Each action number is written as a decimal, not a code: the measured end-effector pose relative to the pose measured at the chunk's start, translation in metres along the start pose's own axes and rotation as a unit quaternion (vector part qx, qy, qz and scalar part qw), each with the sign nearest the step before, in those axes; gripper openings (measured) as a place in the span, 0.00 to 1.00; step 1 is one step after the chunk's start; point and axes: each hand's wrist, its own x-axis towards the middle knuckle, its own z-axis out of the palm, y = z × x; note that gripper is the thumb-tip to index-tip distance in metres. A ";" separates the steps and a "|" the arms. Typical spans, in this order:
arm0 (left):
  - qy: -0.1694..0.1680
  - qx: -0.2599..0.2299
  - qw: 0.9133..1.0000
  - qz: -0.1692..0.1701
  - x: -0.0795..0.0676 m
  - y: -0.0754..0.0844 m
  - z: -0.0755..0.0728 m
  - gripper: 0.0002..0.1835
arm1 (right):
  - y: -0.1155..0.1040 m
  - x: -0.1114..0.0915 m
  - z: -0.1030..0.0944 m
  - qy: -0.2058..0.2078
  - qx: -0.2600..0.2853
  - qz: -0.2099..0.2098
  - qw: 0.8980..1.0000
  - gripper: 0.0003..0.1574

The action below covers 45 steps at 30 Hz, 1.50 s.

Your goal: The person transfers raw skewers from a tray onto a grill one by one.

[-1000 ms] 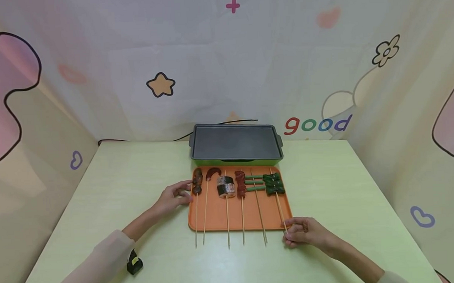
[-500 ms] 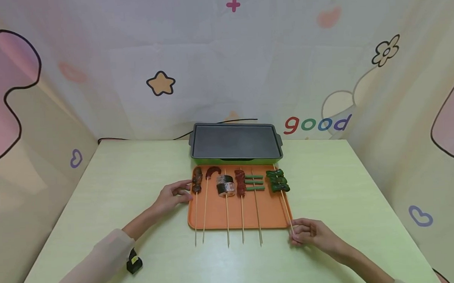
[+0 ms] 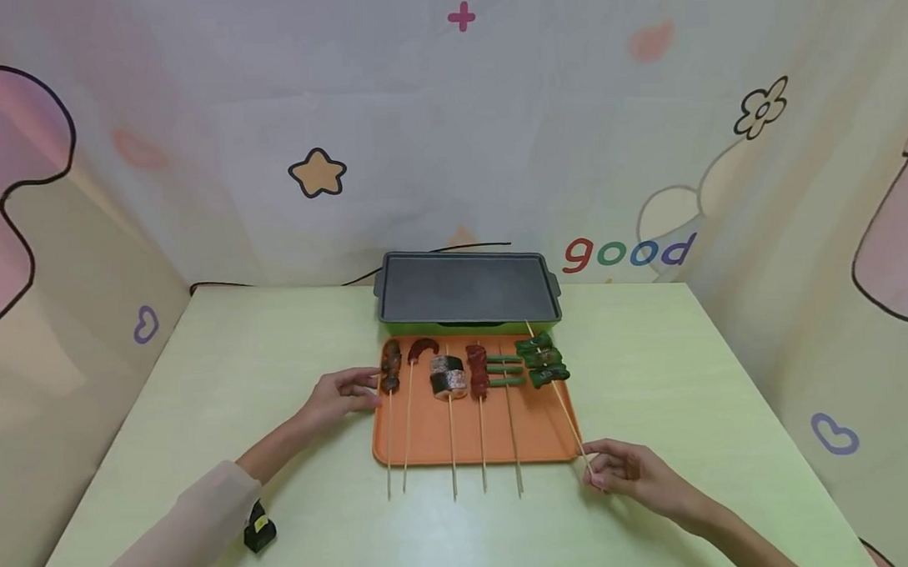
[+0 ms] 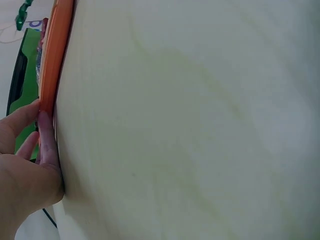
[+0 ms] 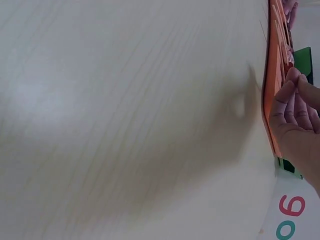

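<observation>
Between its thumb and fingertips, my right hand (image 3: 632,473) pinches the lower end of a bamboo skewer of green pepper pieces (image 3: 544,360). This skewer slants up and left over the right side of the orange tray (image 3: 429,439). My left hand (image 3: 341,396) holds the tray's left rim; in the left wrist view, the fingers (image 4: 47,140) meet at that rim. Other skewers lie on the tray: dark brown pieces (image 3: 391,367), a curled red-brown piece (image 3: 424,348), black-and-white rolls (image 3: 448,377), red meat (image 3: 477,371) and green bean-like sticks (image 3: 506,371).
Directly behind the tray stands a green grill with a flat dark plate (image 3: 465,287). A small black object with a yellow label (image 3: 260,528) sits by the left sleeve (image 3: 199,518). A printed curtain (image 3: 419,151) hangs behind the pale table (image 3: 675,376).
The right hand first shifts right, drawing the pepper skewer off the green sticks. Then the skewer's pepper end swings left, so it slants more. The left hand stays at the tray rim.
</observation>
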 end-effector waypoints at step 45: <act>0.002 -0.021 1.000 0.001 -0.005 -0.001 -0.001 0.27 | -0.030 0.108 -0.022 0.130 0.041 0.027 0.990 0.35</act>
